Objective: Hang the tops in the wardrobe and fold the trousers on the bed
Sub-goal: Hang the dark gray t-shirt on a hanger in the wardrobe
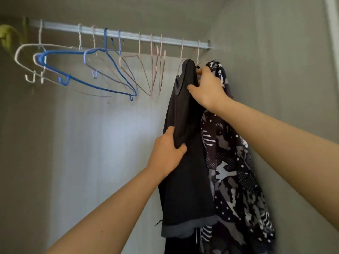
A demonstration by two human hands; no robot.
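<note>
A dark navy top (185, 189) hangs from a thin hanger on the wardrobe rail (128, 35), near the rail's right end. My left hand (166, 153) grips its left edge about halfway down. My right hand (207, 88) holds the top at its shoulder, fingers curled round the fabric by the hanger's neck. Just to the right hangs a patterned black, grey and white top (236, 171), pressed against the wardrobe's right wall and partly hidden behind my right forearm.
Several empty wire hangers, white (22, 54), blue (88, 83) and pink (156, 66), hang along the rail to the left, some swung sideways. A yellow-green cloth (7, 35) shows at the far left. The grey side wall (275, 88) stands close on the right.
</note>
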